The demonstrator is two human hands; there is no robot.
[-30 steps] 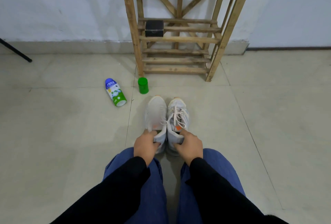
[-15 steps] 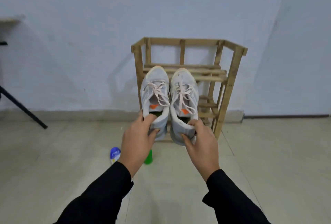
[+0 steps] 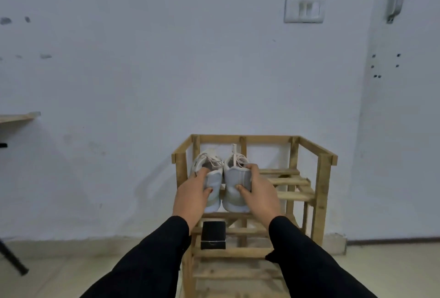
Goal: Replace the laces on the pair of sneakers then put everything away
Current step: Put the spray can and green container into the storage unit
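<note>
Centre frame: left hand (image 3: 190, 192) grips left sneaker (image 3: 214, 187) by heel, right hand (image 3: 260, 192) grips right sneaker (image 3: 235, 178) likewise. Long axes run away from hands, toes into wooden rack (image 3: 321, 190).

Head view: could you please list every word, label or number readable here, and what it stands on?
No text is readable here.
black box: faint pale mark near its lower edge, too blurred to read.
sneakers: no legible brand or label.
wall switch: no marking visible.

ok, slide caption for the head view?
Left hand and right hand hold laced sneakers at a wooden rack; black box below.
</note>
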